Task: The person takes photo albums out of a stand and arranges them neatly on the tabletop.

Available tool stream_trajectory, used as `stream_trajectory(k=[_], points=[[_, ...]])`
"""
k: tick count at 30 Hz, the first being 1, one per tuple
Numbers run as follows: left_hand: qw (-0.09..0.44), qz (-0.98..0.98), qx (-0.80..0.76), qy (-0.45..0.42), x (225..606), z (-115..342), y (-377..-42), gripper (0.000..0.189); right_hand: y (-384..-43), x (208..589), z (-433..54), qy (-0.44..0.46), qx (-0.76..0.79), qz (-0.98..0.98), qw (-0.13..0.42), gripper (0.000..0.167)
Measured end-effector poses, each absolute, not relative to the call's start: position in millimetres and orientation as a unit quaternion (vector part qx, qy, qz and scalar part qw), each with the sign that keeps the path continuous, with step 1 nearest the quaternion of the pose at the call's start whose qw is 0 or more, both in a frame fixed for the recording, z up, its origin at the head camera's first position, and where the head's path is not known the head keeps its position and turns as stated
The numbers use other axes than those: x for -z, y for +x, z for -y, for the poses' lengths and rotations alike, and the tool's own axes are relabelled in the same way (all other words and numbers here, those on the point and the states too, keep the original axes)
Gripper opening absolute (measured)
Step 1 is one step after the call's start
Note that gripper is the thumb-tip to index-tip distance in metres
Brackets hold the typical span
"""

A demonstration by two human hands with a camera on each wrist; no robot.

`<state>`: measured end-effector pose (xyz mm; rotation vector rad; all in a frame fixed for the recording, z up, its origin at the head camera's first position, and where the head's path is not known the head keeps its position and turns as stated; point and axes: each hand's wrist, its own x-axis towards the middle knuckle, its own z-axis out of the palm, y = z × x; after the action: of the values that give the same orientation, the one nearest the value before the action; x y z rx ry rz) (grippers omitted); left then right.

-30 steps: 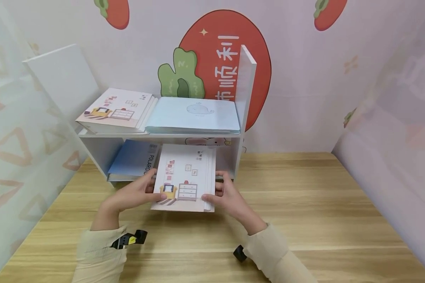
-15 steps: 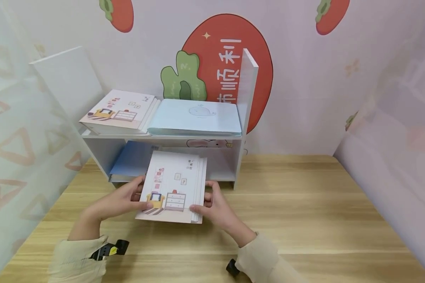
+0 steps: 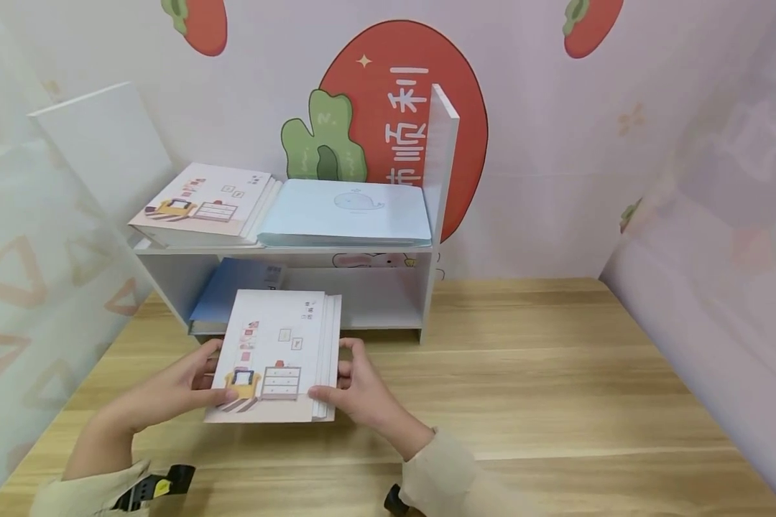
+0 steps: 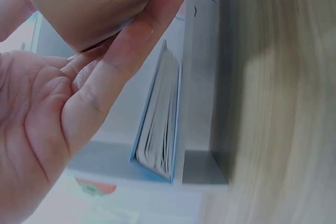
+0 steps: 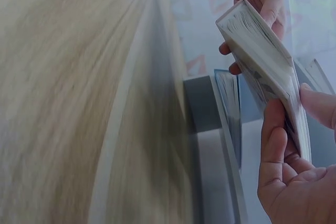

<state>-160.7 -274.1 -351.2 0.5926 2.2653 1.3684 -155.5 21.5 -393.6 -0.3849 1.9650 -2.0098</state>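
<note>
A white album, its cover drawn with a yellow armchair and a chest of drawers, is held level above the table in front of the shelf. My left hand grips its left side, thumb on the cover and fingers underneath. At the opposite side my right hand pinches it the same way. The right wrist view shows the album's page edges between both hands. Behind it, a blue album lies at the left of the lower shelf, partly covered in the head view.
The white two-tier shelf stands at the back of the wooden table. On its upper board lie a second furniture-print album and a pale blue whale album. Upright side panels rise at both ends. Printed cloth hangs behind.
Both hands have drawn the white album out of the lower shelf, toward the person and to the left. More of the lower shelf's bare board shows. The albums on the shelf stay put.
</note>
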Motion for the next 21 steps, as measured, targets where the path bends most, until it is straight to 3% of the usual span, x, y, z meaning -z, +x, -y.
stream_trajectory(k=[7,21], points=[[0.21,-0.821,-0.487,0.212,354.8,291.4,-152.0,0.073,-149.7,398.4,-5.8,-0.123,0.699,-0.686,0.158,0.069],[0.26,-0.784,-0.52,0.219,360.2,330.0,-140.9,0.077,-137.7,400.0,20.7,-0.126,0.714,-0.666,0.177,0.067]])
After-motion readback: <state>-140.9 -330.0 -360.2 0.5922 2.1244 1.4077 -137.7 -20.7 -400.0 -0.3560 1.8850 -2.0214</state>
